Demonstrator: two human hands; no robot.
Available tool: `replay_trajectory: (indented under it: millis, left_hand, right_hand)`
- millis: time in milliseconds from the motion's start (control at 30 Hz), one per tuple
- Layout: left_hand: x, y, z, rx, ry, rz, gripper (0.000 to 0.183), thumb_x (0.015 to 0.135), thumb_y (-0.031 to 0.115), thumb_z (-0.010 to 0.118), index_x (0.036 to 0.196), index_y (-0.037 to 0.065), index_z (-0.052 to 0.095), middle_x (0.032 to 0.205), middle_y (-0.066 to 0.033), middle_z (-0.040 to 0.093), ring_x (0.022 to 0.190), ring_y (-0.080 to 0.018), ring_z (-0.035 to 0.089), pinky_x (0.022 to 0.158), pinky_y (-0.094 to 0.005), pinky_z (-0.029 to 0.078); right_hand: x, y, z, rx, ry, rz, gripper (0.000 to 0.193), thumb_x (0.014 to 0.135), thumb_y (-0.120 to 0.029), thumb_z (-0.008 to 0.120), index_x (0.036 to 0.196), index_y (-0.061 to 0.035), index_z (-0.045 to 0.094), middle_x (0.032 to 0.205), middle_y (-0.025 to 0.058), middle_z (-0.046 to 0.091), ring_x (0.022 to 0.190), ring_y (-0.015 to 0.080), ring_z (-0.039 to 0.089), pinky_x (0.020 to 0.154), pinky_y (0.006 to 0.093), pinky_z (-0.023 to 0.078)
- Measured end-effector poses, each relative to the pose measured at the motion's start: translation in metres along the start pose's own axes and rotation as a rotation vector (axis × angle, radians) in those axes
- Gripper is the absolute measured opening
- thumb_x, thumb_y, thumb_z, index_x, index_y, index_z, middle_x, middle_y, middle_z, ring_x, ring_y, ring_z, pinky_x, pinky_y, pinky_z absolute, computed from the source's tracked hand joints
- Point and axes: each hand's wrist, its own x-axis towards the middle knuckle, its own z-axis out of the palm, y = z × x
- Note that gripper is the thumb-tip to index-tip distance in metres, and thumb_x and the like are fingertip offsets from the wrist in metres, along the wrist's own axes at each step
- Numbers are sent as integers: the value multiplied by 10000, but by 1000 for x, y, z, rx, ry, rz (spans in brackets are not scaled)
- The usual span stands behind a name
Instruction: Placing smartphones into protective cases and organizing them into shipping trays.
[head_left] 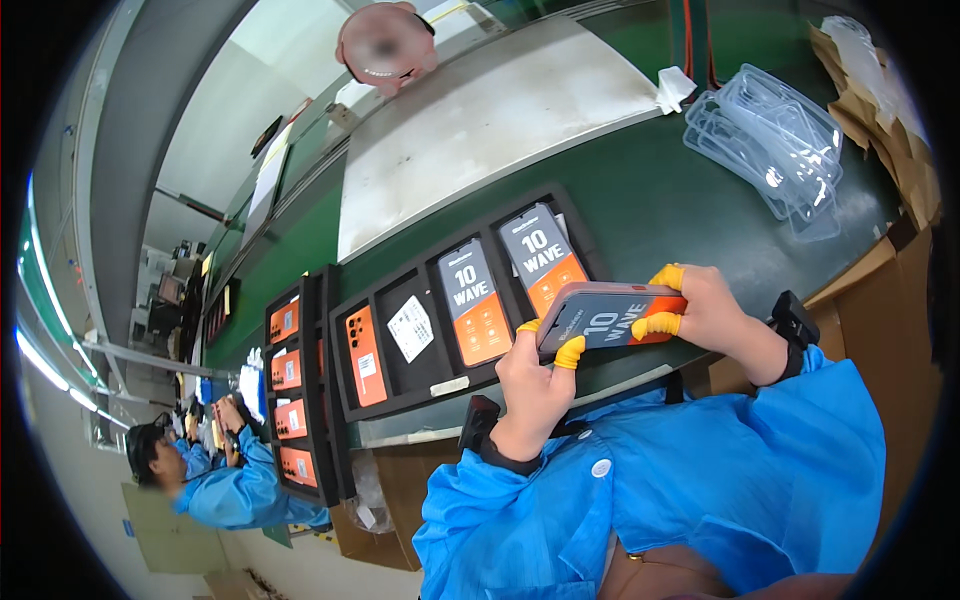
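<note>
Between my two hands I hold a smartphone (pixel 605 318) with an orange and grey printed front, tilted over the near edge of the bench. My left hand (pixel 535 385) grips its left end, and my right hand (pixel 705 310) grips its right end. Yellow covers sit on several of my fingertips. Just beyond the phone lies a black tray (pixel 415 378) with compartments. In it are two phones with printed fronts, one (pixel 470 300) in the middle and another (pixel 540 255) at the right, a white label card (pixel 409 328), and an orange phone (pixel 365 355) lying back up.
Stacked black trays (pixel 325 400) with orange phones stand at the left. Clear plastic trays (pixel 770 140) pile up at the far right, near brown paper (pixel 870 100). A pale board (pixel 490 120) and a pink fan (pixel 387 45) are behind. Another person (pixel 230 480) works at the left.
</note>
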Motion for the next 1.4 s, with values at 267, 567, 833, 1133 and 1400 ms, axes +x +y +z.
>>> replay_trajectory:
  millis: [267, 567, 833, 1133, 1400]
  left_hand:
    - [-3, -19, -22, -504, -593, -90, 657, 701, 331, 679, 1186, -2, 387, 1171, -154, 451, 1092, -261, 429, 934, -353, 315]
    - [-27, -6, -30, -309, -358, -151, 259, 760, 96, 595, 1000, 6, 553, 869, -116, 611, 809, -208, 591, 717, -293, 452]
    - [-43, -23, -69, -40, -246, -198, 170, 768, 99, 560, 905, -1, 545, 708, -160, 602, 641, -320, 589, 580, -333, 464]
    - [-66, -72, -144, -767, 8, -361, 216, 838, 204, 506, 862, -2, 567, 699, -71, 596, 569, -132, 539, 513, -253, 420]
    - [-47, -129, -228, -480, 113, -487, 273, 834, 243, 504, 868, -19, 572, 653, -61, 559, 518, -99, 493, 481, -215, 368]
  right_hand:
    - [-3, -27, 9, 410, -125, 58, 343, 650, -209, 734, 874, -5, 573, 777, 92, 613, 706, 154, 584, 633, 264, 450]
    - [16, -52, 65, 1116, -174, -117, 353, 753, -167, 655, 1036, -30, 495, 956, 38, 575, 871, 95, 528, 768, 240, 424]
    - [32, -81, 109, 1029, -153, 5, 291, 778, -173, 628, 1000, -18, 522, 874, 40, 593, 789, 91, 549, 699, 235, 440]
    - [80, -120, 161, 1191, -437, 133, 470, 861, -301, 479, 1218, -20, 360, 1125, 111, 477, 1067, 143, 425, 892, 298, 340]
    - [139, -103, 264, -738, -188, -495, 391, 815, -306, 452, 1079, -27, 529, 959, 109, 573, 1059, 282, 434, 964, 512, 205]
